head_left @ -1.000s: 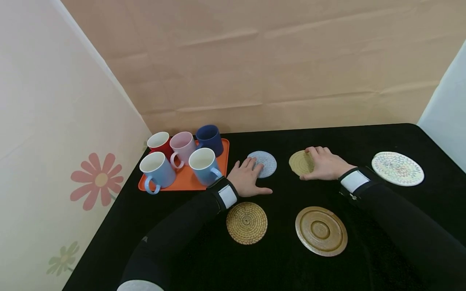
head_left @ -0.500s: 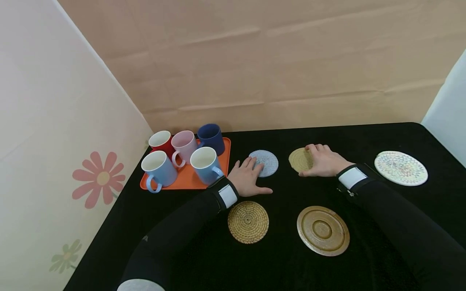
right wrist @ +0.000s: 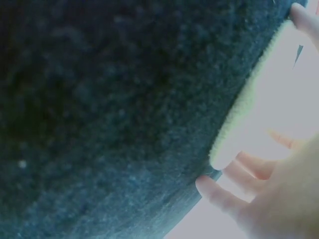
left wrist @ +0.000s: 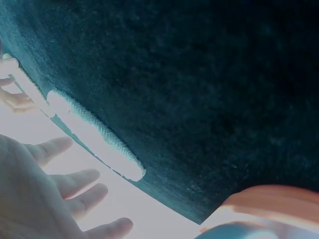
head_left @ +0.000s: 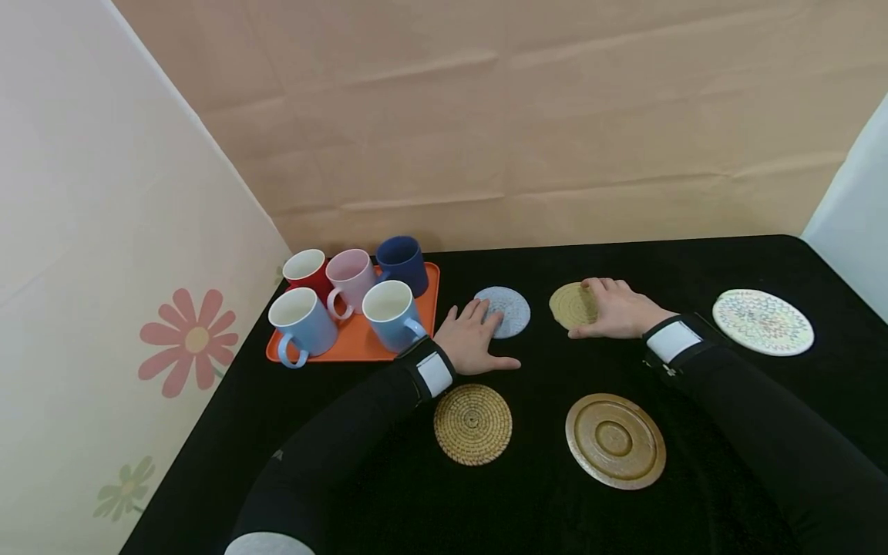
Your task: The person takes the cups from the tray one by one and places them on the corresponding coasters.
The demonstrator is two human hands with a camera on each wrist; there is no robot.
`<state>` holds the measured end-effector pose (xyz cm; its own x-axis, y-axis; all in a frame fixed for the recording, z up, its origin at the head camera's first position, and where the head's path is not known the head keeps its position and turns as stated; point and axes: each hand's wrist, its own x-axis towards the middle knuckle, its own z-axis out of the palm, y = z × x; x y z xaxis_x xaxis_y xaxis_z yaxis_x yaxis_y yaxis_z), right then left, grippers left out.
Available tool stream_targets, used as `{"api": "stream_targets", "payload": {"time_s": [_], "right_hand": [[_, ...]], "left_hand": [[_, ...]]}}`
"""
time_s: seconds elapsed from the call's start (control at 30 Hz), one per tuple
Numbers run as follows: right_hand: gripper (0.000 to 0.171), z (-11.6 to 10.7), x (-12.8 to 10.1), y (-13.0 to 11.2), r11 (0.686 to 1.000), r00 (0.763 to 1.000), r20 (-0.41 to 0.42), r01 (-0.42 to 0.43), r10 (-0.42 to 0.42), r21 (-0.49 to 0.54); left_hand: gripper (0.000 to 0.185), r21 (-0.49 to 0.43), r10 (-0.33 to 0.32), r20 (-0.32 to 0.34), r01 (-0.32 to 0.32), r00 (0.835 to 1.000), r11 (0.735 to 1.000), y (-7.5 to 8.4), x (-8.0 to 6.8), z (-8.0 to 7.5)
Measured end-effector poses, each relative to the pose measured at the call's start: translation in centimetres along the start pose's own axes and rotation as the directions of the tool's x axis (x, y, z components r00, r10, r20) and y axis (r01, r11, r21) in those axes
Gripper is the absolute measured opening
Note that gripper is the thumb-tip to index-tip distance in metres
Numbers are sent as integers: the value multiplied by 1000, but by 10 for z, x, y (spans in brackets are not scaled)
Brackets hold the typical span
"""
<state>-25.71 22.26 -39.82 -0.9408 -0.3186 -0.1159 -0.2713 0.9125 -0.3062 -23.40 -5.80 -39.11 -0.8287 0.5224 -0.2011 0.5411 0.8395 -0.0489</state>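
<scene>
Worktop [head_left: 527, 509] black; two thin coasters in play near its back edge. Right hand [head_left: 617, 312] has thumb and fingers curled round the yellow coaster [head_left: 570, 307], seemingly gripping it rim to rim. Left hand [head_left: 472, 341] loose, fingers spread, covering the left side of the blue coaster [head_left: 513, 312]; whether fingertips touch, cannot tell. Step in hand looks like settling these two discs. Doing it well, I judge: even pressure on opposite rims, small level slides, no lifting of one side; for the blue one, flat fingertips rather than a pinch. Caution on the left: the wristband [head_left: 428, 368] sits just beside the handle of a light-blue mug [head_left: 388, 316] on the orange tray [head_left: 351, 343], toward the worktop's back left corner. Better swing that wrist forward, toward the woven mat [head_left: 473, 424], than leftward.
</scene>
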Motion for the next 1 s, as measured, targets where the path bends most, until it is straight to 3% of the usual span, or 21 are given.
{"api": "stream_targets", "payload": {"time_s": [0.27, 0.5, 0.73, 1.0], "right_hand": [[78, -9, -17, -8, 995, 994, -55, 92, -93, -25], [72, -23, -48, -4, 988, 986, -74, 147, -151, -45], [71, -29, -74, 27, 990, 987, -93, 121, -127, -68], [74, -37, -91, 68, 996, 993, -103, 46, -54, -80]], "left_hand": [[88, -27, -14, -72, 12, 997, 1000, 6, 2, -3], [84, -54, 71, -114, -78, 991, 996, 21, 10, -10], [83, -25, 127, -113, -130, 986, 991, 36, 14, -20], [84, -6, 148, -90, -149, 985, 989, 43, 18, -21]]}}
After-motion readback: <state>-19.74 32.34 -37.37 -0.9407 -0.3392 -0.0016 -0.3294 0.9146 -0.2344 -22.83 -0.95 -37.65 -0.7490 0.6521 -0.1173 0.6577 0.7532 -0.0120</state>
